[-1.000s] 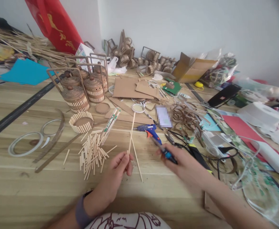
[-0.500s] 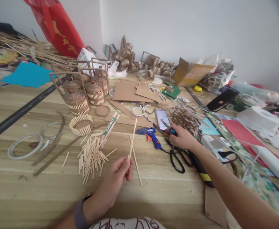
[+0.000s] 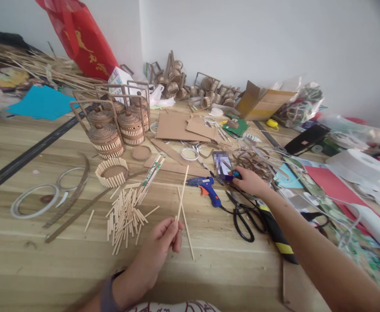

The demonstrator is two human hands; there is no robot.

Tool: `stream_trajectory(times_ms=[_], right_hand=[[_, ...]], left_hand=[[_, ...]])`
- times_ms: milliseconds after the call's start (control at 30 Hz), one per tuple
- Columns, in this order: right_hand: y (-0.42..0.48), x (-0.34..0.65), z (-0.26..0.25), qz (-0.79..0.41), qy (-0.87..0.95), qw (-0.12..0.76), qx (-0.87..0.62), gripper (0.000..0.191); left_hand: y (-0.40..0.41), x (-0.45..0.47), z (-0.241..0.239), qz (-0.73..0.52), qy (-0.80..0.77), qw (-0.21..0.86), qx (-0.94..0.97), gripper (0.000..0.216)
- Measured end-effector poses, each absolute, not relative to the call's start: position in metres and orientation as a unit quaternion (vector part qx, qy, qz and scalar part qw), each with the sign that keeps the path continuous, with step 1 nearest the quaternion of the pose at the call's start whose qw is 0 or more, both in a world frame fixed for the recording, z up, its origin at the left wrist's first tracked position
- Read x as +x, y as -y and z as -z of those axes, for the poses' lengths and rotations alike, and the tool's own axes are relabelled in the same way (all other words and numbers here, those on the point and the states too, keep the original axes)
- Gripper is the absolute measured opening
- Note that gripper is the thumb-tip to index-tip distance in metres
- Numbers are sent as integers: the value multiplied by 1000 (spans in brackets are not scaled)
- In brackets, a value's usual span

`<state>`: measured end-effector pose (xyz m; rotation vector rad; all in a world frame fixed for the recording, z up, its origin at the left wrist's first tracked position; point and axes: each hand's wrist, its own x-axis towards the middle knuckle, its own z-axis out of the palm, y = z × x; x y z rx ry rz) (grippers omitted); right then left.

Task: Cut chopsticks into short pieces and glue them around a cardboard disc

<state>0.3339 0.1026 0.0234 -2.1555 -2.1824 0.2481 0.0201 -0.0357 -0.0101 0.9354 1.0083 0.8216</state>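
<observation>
My left hand [image 3: 167,237] pinches the lower end of a thin wooden stick [image 3: 182,190], which points up and away from me. A second long stick [image 3: 186,229] lies on the table just right of that hand. My right hand [image 3: 250,181] is closed around a slim tool with a blue grip [image 3: 237,174]; its dark tip reaches over a phone [image 3: 221,167], and its exact kind is unclear. Left of my left hand lies a pile of short cut sticks [image 3: 126,216]. A blue glue gun [image 3: 206,187] and black-handled scissors [image 3: 244,223] lie between and below my hands.
A ring of short sticks [image 3: 112,173] stands behind the pile. Lidded, handled baskets [image 3: 105,141] stand further back. Cardboard sheets [image 3: 173,125], tape rolls [image 3: 35,201], brown strips [image 3: 68,203] and a toilet-paper-like white roll [image 3: 352,167] surround the work area. A black-and-yellow handle [image 3: 279,238] lies under my right forearm.
My right hand has shifted slightly with the blue-gripped tool over the phone, whose screen has turned from white to darker. My left hand still holds the stick, nearly unmoved.
</observation>
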Motion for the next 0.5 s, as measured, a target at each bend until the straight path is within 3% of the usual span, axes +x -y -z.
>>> stream_trajectory(times_ms=[500], right_hand=[[-156,334,-22,-61,696,99,-708,30]], left_hand=[[36,21,11,-366,-454,699,413,49]])
